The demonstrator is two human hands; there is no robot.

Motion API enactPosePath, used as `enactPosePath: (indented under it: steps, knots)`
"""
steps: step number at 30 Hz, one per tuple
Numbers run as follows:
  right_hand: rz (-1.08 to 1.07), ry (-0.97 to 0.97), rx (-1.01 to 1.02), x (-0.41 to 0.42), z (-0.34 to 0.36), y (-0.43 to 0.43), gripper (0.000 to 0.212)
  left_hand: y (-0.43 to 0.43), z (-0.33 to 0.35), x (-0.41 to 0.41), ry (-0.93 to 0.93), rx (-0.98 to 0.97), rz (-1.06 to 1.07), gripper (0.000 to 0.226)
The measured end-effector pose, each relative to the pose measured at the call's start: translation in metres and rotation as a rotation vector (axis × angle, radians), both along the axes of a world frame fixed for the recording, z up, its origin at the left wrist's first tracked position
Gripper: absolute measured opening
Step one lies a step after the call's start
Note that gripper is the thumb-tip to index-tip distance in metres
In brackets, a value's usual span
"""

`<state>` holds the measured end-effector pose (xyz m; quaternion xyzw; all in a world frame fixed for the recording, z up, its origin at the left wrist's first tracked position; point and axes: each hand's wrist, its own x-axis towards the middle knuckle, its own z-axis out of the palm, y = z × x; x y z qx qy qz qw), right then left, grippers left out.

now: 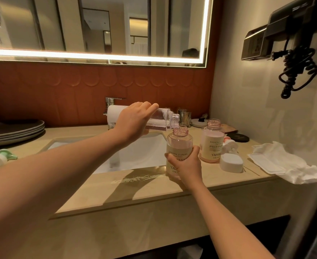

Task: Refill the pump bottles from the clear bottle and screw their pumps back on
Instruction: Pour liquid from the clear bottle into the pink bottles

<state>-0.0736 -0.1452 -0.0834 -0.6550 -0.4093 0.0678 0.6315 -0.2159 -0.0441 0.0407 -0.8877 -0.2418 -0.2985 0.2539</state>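
My left hand (133,121) grips the clear bottle (165,118), tipped almost level with its threaded mouth just above the neck of a pink pump bottle (179,144). That bottle stands on the counter's front edge by the sink with no pump on, and my right hand (184,165) wraps its lower half. A second pink pump bottle (211,143), also open at the neck, stands just to the right. A white pump head (230,162) lies on the counter beside it, with another pump (230,143) behind.
The white sink basin (135,156) and chrome tap (110,103) lie behind my arms. Grey plates (13,131) stack at the left. A crumpled white cloth (284,163) lies at the right. A black round lid (240,137), a glass (184,116) and a wall hairdryer (294,34) are nearby.
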Motion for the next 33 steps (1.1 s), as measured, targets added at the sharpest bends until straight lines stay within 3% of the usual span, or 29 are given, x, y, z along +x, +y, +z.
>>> enactPosePath:
  steps: [33]
  knots:
    - [0.008,-0.014,0.015,-0.0001,-0.0016,0.0006,0.065,-0.002,0.0045,0.0012,0.023,0.014,0.014,0.056]
